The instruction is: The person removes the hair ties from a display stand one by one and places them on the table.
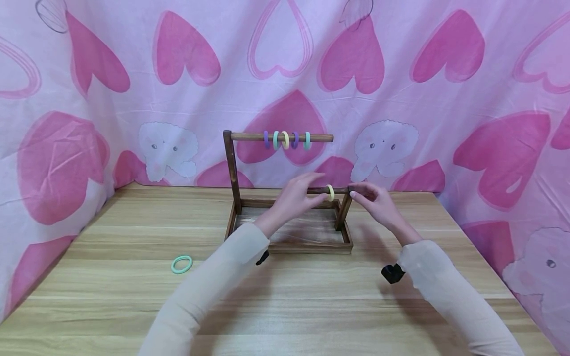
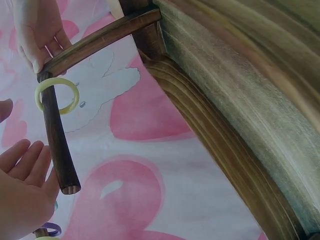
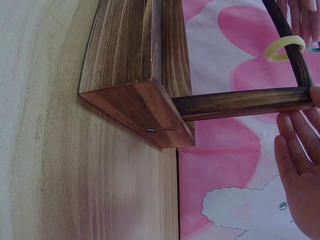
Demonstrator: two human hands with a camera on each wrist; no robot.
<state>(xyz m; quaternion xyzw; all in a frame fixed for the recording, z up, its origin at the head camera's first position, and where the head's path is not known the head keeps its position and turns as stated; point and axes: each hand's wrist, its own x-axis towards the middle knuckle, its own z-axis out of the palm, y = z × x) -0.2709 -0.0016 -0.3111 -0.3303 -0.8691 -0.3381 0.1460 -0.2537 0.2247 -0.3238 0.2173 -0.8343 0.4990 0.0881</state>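
Note:
A dark wooden rack (image 1: 311,245) with a tray base stands on the table and carries two horizontal bars. On its lower bar (image 2: 59,145) hangs one yellow ring (image 2: 74,95), near the post end. My left hand (image 1: 294,199) is beside that bar, thumb and fingers spread apart, fingertips close to the ring but not around it. At the top of the short post (image 3: 240,104), my right hand (image 1: 375,203) pinches the corner between thumb and fingers. The upper bar (image 1: 249,136) holds several rings in purple, mint green and yellow, including a yellow one (image 1: 286,140) in the middle.
One mint green ring (image 1: 181,264) lies flat on the wooden table (image 1: 133,306), left of the rack. A pink curtain (image 1: 276,99) with hearts hangs behind the table and along both sides. Black wrist camera parts (image 1: 393,273) hang under the sleeves.

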